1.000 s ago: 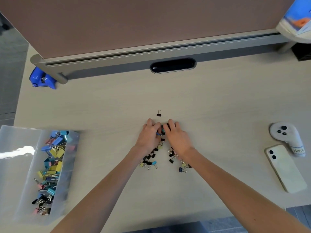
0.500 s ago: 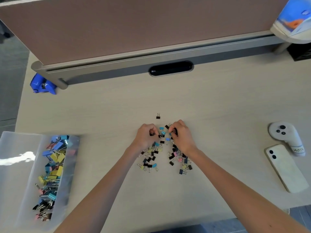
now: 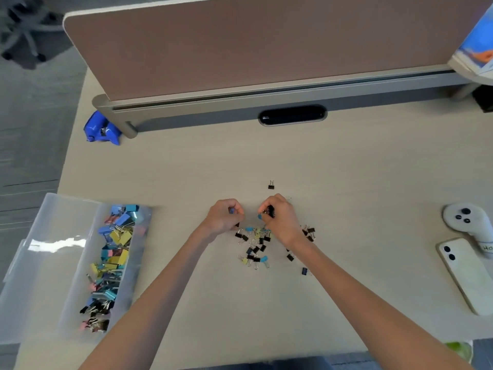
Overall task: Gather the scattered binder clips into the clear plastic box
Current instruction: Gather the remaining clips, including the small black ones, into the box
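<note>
Several small binder clips [image 3: 254,245], black, blue and yellow, lie scattered on the desk's middle. My left hand [image 3: 224,218] is curled above their left side and holds a few clips; a blue one shows between the fingers. My right hand [image 3: 280,218] grips a bunch of black and blue clips above the pile. One black clip [image 3: 271,185] lies alone just beyond my hands. A few more clips [image 3: 308,232] lie right of my right wrist. The clear plastic box [image 3: 138,252] at the left holds several larger coloured clips.
The box's clear lid [image 3: 45,252] lies left of the box. A white phone [image 3: 469,276] and a white controller [image 3: 466,218] sit at the right edge. A blue object [image 3: 101,129] rests by the partition foot. The desk partition [image 3: 266,49] runs along the back.
My hands were flat together over the pile; they have curled, closed on clips and drawn apart. The pile between them is now uncovered.
</note>
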Tool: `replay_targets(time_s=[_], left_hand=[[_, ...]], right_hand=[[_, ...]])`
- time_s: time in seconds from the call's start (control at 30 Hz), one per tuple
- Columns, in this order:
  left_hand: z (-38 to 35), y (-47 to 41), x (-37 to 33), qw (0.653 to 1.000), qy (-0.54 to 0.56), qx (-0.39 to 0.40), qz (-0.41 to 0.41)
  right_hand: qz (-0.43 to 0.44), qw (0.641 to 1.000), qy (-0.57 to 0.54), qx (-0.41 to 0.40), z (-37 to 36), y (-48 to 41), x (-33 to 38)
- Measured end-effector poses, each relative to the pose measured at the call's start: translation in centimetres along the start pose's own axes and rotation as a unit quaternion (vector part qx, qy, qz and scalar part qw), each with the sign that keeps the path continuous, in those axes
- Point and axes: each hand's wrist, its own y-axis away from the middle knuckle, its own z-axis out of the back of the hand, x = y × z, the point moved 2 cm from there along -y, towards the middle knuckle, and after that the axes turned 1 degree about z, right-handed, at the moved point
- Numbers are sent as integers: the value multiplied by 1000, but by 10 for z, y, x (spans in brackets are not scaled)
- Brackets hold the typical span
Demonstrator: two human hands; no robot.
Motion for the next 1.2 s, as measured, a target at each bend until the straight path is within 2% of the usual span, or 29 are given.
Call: replay_targets(time_s=[0.37, 0.8, 1.07, 1.2], left_hand=[[86, 67, 43, 1000, 16, -10, -10], [191, 159, 139, 1000, -13, -21, 10], [205, 191, 184, 997, -60, 43, 25], [197, 193, 204, 992, -119, 38, 26]], right_hand=[[26, 999, -12, 37, -85, 27, 61], [64, 994, -33, 88, -210, 83, 153], [76, 994, -3, 79, -241, 108, 167], [64, 995, 1, 79, -246, 121, 169]])
